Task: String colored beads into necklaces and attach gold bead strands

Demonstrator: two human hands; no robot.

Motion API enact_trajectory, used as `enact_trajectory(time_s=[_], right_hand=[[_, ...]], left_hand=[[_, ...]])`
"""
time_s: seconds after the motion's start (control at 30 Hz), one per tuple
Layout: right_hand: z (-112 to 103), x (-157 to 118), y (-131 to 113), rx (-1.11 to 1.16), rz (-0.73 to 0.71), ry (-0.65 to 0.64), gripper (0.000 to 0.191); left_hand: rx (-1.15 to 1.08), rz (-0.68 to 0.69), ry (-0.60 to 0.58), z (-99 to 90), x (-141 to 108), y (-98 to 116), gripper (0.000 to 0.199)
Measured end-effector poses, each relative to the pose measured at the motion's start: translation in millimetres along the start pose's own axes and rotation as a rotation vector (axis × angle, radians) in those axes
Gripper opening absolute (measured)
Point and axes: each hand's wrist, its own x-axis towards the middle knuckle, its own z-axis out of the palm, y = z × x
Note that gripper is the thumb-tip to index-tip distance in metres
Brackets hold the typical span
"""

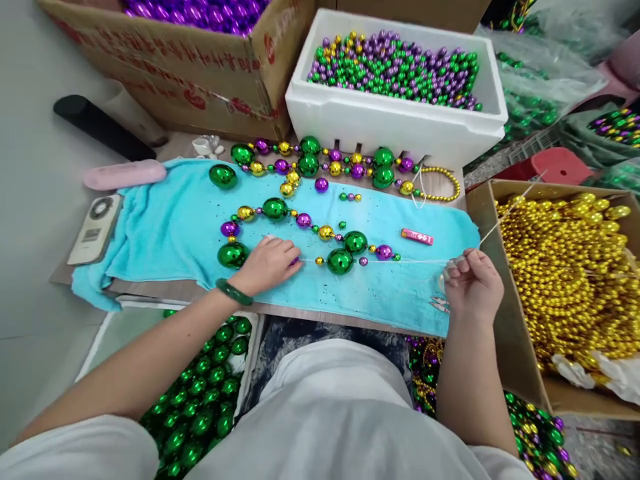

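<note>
A strand of shiny green, purple and gold beads [275, 209] curves across the turquoise towel [165, 247]. Over its lower left part lies my left hand [269, 265], fingers bent down on a purple bead [294, 261] that is partly hidden. From there a thin white string [415, 261] runs right through a few spaced beads, among them a big green bead [340, 261]. My right hand [473, 283] pinches the string at the towel's right end, and a loose tail sticks up past it. Small snippers [440, 304] lie beside that hand.
Behind, a finished-looking bead strand [335, 169] stretches before a white foam box [395, 123] of small beads. A pink lighter [417, 237] rests on the towel. Cartons flank the table, the right carton [515, 293] holding gold beads. Green beads [200, 387] fill a box below left.
</note>
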Motion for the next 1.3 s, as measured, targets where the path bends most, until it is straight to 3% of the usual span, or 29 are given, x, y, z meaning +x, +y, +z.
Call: enact_trajectory(time_s=[0.13,0.37,0.5,0.6,0.7,0.9,1.03,1.1,1.17,1.23,1.3], right_hand=[[-0.9,0.8,12.2,-0.055,0.022,0.007,0.028],[-7.9,5.8,15.3,-0.131,-0.111,0.103,0.021],[-12.2,7.6,18.1,-0.111,-0.062,0.096,0.022],[-8.3,6.5,23.2,-0.090,-0.026,0.093,0.025],[-0.3,4.9,25.5,-0.070,-0.015,0.060,0.026],[17.2,0.5,22.1,-0.070,-0.031,0.000,0.020],[26.8,-2.7,21.2,-0.057,-0.035,-0.036,0.017],[30.7,-4.5,19.6,-0.045,-0.037,-0.054,0.016],[33.1,-5.9,15.9,-0.037,-0.041,-0.071,0.016],[32.6,-5.6,9.5,-0.034,-0.057,-0.067,0.016],[27.8,-3.0,0.7,-0.022,-0.089,-0.027,0.014]], left_hand=[[-0.085,-0.018,0.005,0.4,-4.5,-18.0,0.019],[-0.345,-0.079,0.038,-2.3,-13.3,-44.1,0.013],[-0.183,-0.078,0.011,-12.2,-15.9,-49.2,0.020],[0.054,-0.023,-0.034,-17.7,-10.9,-38.8,0.038],[0.169,0.037,-0.003,-15.4,0.3,-19.2,0.049],[0.095,0.180,0.100,9.3,26.4,31.2,0.054],[0.126,0.200,0.135,23.8,39.6,60.2,0.059],[0.155,0.201,0.116,27.5,44.5,70.6,0.056],[0.192,0.202,0.079,29.5,48.0,77.3,0.040],[0.222,0.205,0.042,30.2,49.7,79.5,0.024],[0.239,0.202,0.012,29.4,49.2,78.0,0.021]])
